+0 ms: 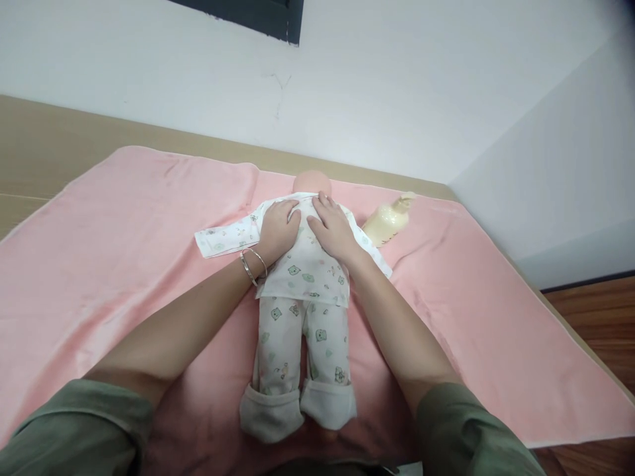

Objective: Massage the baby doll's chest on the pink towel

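Note:
A baby doll lies on a pink blanket [114, 231], its round bare head [312, 182] toward the wall. It wears a white printed top [307, 271] and matching trousers [322, 337] with turned-up cuffs. One long sleeve [228, 238] stretches out to the left. My left hand [279, 228] rests on the left side of the doll's upper body, fingers apart, holding nothing. On the right side lies my right hand [331, 227], its fingers spread over the fabric near the shoulder. Both palms are hidden against the top.
A baby bottle with pale yellow contents [387, 223] lies on the blanket right of the doll. Beyond the blanket show a wooden surface edge [59, 132], a white wall [372, 86], a dark frame [262, 14] and brown wooden flooring [600, 317] at the right.

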Available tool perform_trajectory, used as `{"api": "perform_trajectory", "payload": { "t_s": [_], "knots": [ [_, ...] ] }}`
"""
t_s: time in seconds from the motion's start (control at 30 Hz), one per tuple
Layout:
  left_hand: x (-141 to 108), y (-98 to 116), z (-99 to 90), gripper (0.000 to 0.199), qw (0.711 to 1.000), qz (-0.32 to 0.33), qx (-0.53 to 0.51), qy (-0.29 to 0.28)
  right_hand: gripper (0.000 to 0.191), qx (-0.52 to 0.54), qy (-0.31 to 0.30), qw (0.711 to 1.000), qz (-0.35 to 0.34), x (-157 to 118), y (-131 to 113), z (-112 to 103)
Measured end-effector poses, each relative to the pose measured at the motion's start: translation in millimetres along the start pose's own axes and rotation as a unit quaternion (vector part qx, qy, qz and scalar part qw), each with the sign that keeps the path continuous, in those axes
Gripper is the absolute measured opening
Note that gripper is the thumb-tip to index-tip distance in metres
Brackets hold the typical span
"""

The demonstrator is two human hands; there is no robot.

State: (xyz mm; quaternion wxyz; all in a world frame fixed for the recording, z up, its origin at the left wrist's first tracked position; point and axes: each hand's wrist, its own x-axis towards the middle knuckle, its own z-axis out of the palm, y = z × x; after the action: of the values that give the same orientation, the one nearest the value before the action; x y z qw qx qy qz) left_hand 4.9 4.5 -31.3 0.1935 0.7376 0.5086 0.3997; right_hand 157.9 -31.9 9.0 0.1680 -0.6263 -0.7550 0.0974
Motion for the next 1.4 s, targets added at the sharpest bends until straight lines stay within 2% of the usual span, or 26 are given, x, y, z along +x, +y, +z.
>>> {"api": "perform_trajectory", "payload": {
  "t_s": [0.07,0.17,0.27,0.37,0.5,0.6,0.7,0.83,0.97,1.07,1.2,1.3,1.4],
  "knots": [
    [-0.1,0.7,-0.2,0.05,1.0,-0.004,0.003,-0.007,0.067,-0.017,0.01,0.999,0.027,-0.8,-0.2,-1.4],
    [0.1,1.0,-0.4,0.051,1.0,-0.007,0.005,-0.007,0.069,-0.068,-0.011,0.997,0.047,-10.7,-12.4,-3.4],
    [0.5,-0.3,0.1,0.05,1.0,-0.003,0.004,-0.004,0.069,-0.109,-0.022,0.993,0.041,-22.9,-27.9,-3.1],
    [1.0,-2.5,0.9,0.049,1.0,0.005,0.005,-0.006,0.066,-0.116,-0.004,0.993,0.015,-27.9,-35.2,1.1],
    [3.5,-3.0,0.2,0.049,1.0,0.017,0.011,-0.013,0.061,-0.061,0.012,0.998,-0.029,-18.8,-26.6,6.6],
    [5.8,1.8,-3.5,0.053,0.997,0.015,0.06,-0.045,0.058,-0.003,0.013,0.999,-0.04,-8.1,-14.2,7.0],
    [3.6,11.8,-8.2,0.053,0.986,0.013,0.144,-0.076,0.06,0.023,0.029,0.999,-0.003,-2.3,-6.7,5.8],
    [-10.2,29.1,-10.2,0.053,0.972,0.04,0.218,-0.077,0.064,0.021,0.044,0.997,0.06,-2.4,-6.2,4.4],
    [-20.8,38.6,-7.6,0.053,0.968,0.096,0.217,-0.078,0.064,0.006,0.041,0.998,0.056,-3.6,-7.0,4.0],
    [-17.1,37.8,-8.7,0.051,0.969,0.114,0.196,-0.097,0.064,-0.007,0.039,0.998,0.051,-3.9,-6.7,4.3],
    [-4.3,31.8,-14.1,0.043,0.976,0.087,0.156,-0.122,0.063,-0.039,0.037,0.998,0.041,-7.1,-11.2,1.8],
    [3.6,25.0,-15.4,0.038,0.983,0.057,0.131,-0.113,0.056,-0.085,0.037,0.995,0.028,-13.1,-19.5,-4.5],
    [8.3,17.2,-13.3,0.041,0.988,0.02,0.113,-0.103,0.045,-0.12,0.032,0.992,0.012,-19.9,-28.0,-12.1]
  ]
}}
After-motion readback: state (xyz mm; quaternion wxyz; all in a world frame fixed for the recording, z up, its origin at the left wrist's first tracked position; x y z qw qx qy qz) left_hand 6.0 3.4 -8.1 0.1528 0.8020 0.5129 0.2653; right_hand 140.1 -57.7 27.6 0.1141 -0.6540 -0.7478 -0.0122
